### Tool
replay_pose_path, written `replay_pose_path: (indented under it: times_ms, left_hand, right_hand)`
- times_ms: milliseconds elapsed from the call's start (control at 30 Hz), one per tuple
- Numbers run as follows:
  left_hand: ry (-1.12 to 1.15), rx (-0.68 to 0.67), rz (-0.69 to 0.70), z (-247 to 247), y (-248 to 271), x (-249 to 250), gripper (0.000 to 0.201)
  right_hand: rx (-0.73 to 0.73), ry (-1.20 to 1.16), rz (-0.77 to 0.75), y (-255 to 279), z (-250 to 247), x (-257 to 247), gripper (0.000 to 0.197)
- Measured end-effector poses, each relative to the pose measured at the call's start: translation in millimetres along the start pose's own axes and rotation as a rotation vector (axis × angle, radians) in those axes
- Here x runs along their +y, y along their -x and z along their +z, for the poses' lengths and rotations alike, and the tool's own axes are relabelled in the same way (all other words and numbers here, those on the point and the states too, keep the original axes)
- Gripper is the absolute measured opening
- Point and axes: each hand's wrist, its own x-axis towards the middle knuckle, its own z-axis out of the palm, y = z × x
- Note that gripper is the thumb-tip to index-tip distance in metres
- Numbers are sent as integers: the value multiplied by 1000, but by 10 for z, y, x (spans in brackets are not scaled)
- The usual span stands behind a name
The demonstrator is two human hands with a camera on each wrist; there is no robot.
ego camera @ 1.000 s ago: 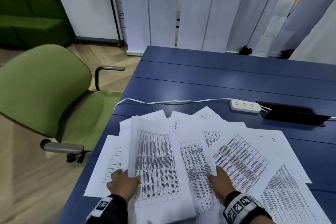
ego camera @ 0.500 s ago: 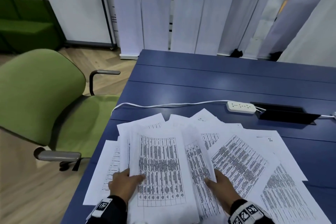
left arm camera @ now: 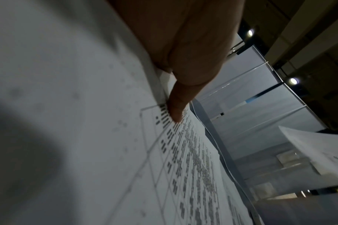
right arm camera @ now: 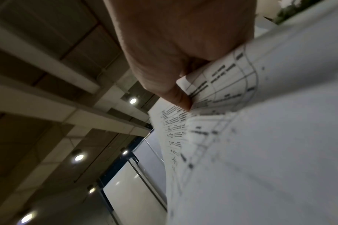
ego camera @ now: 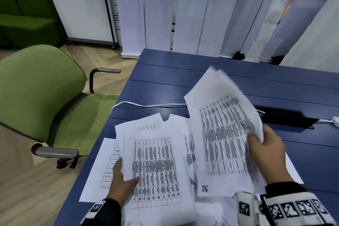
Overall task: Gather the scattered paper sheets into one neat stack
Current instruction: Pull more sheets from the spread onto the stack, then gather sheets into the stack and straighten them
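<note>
At the far left stands a green upholstered office chair with grey armrests [ego camera: 42, 97], pushed near the left edge of the dark blue slatted worktop [ego camera: 183, 79]. On the near left part of that worktop lies a pile of white paper sheets printed with black tables [ego camera: 156, 167], loosely overlapped, with one sheet sticking out toward the left edge and others fanning out behind. The left hand [ego camera: 121, 183] grips the left edge of the top sheets of this pile: its thumb [left arm camera: 176, 109] lies on the printed face, while the fingers go under the paper and are hidden. The left wrist view shows the thumb tip pressed on the corner of the printed table grid.

Behind the pile, a white power cable [ego camera: 146, 105] runs across the worktop from its left edge and passes behind the raised paper.

To the right, a bundle of white printed sheets [ego camera: 225, 139] is lifted off the worktop and tilted, its far end blurred and standing above the rest. The right hand [ego camera: 266, 154] pinches this bundle at its right edge, thumb on the printed face and fingers behind it; the right wrist view shows the paper curling under that thumb. More sheets lie flat beneath the bundle, near the right wrist. Farther right, a black recessed cable tray [ego camera: 286, 117] sits in the worktop, with a small white plug block [ego camera: 335, 121] at the right border.
</note>
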Motion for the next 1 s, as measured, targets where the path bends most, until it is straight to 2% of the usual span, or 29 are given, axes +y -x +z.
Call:
replay_pose_path:
  times_ms: [67, 133, 200, 267, 300, 333, 367, 400, 433, 500, 600, 633, 667, 733, 800, 833, 867, 933, 1000]
  left_hand:
    - [11, -36, -41, -16, -38, -27, 108]
    - [84, -98, -96, -45, -74, -75, 104]
    - [126, -120, -119, -90, -139, -211, 97]
    - [91, -131, -164, -156, -218, -395, 116]
    - [61, -116, -160, -170, -187, -415, 118]
    - [38, -88, -148, -156, -140, -412, 107]
    - [-19, -65, -120, -127, -7, -289, 88]
    - [-82, -34, -93, -78, 109, -202, 71]
    - [-136, -2, -51, -60, 161, -178, 63]
    - [-132, -37, -31, -20, 238, -133, 73]
    - [-47, -135, -45, 8, 242, -167, 97]
    - [-77, -131, -11, -13, 218, -210, 103]
    - [-81, -129, -3, -26, 201, -233, 109]
    - [-41, -135, -4, -65, 162, -241, 112]
    - [-14, -151, 16, -54, 176, -196, 104]
    - [10, -124, 27, -63, 175, -151, 99]
    - [53, -109, 39, -61, 162, -147, 95]
    - [81, -100, 66, -75, 148, -110, 93]
    - [79, -72, 55, -99, 135, -57, 93]
  right_hand:
    - [-60, -153, 30, -6, 13, -73, 8]
    - [-188, -232, 81, 63, 164, -60, 10]
    - [-317, -145, 124, 214, 409, 11, 6]
    - [-432, -44, 211, 407, 700, 179, 5]
    - [-512, -11, 272, 497, 873, 340, 13]
    - [-573, 22, 325, 579, 1029, 480, 23]
    - [-622, 79, 357, 668, 1174, 610, 28]
    - [-671, 175, 337, 739, 1289, 717, 32]
    - [-700, 295, 289, 801, 1384, 797, 37]
    - [-745, 494, 173, 902, 1488, 858, 47]
    - [-845, 489, 136, 972, 1524, 815, 59]
    - [-845, 419, 166, 959, 1514, 826, 59]
    - [-779, 336, 188, 922, 1470, 824, 55]
    - [-469, 277, 278, 797, 1313, 900, 48]
    - [-153, 416, 512, 610, 1027, 1110, 64]
    - [-59, 472, 646, 512, 882, 1198, 78]
    - [-20, 527, 793, 436, 724, 1302, 94]
    - [-87, 607, 973, 380, 518, 1475, 118]
    - [-146, 507, 1018, 324, 480, 1688, 117]
